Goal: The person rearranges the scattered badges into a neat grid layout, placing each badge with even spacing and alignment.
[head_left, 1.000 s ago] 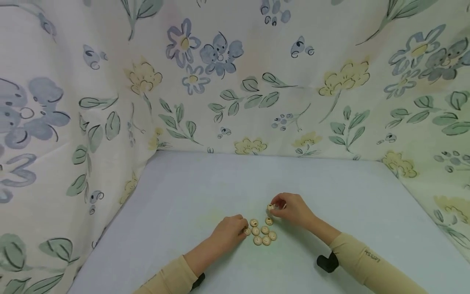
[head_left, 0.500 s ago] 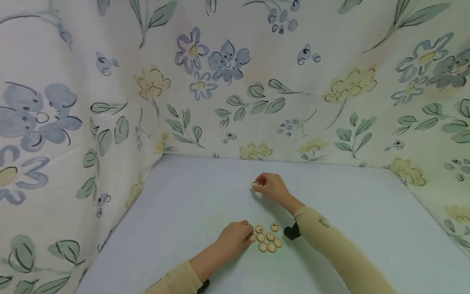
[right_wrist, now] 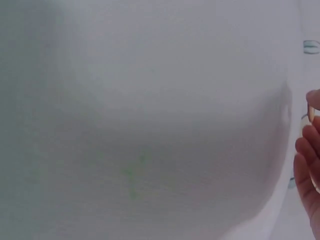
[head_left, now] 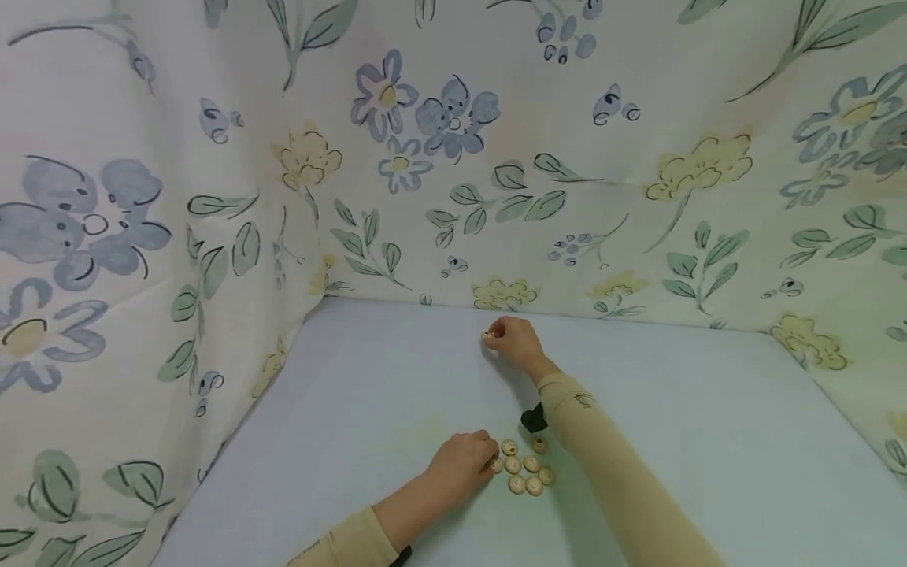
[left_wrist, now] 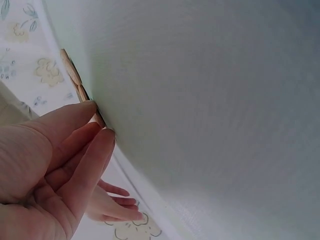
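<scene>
Floral cloth [head_left: 425, 236] behind and beside pale table [head_left: 680, 409].

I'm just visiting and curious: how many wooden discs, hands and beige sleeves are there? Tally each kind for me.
Hands: 2 (left hand, right hand)
Wooden discs: 9 showing (7 untouched, 1 in the left hand, 1 in the right)
Beige sleeves: 2
Total: 13
</scene>
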`<state>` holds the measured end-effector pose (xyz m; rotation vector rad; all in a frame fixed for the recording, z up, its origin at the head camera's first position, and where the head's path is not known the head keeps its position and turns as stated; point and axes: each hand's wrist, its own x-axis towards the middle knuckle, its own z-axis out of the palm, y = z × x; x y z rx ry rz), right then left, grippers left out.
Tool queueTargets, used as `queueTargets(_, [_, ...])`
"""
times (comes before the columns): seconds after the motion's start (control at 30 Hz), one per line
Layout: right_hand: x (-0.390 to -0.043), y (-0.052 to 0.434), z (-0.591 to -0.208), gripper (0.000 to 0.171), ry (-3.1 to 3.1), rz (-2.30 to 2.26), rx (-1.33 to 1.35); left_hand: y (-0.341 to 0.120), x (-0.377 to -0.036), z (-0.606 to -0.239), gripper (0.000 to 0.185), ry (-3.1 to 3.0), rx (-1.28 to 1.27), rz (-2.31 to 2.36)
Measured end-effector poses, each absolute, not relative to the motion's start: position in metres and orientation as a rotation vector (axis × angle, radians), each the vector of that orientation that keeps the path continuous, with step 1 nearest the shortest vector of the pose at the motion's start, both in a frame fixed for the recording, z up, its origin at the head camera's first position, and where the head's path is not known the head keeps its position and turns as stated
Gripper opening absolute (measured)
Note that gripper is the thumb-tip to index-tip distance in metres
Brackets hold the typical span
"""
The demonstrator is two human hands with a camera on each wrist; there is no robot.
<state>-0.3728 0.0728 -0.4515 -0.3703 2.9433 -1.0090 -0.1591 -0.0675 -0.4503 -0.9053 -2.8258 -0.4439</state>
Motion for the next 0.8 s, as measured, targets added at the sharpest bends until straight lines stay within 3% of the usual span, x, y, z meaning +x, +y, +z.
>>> queueTargets(0.5, [-0.378, 0.073, -0.461, 0.018, 2.989, -0.911, -0.419, -0.066, -0.157, -0.450, 0.014, -2.839, -0.888, -0.447])
queueTargets(0.8, [-0.379, 0.070, -0.464, 0.025, 2.994, -0.905, -0.360, -0.066, -0.159, -0.451, 0.014, -2.841, -0.875, -0.450])
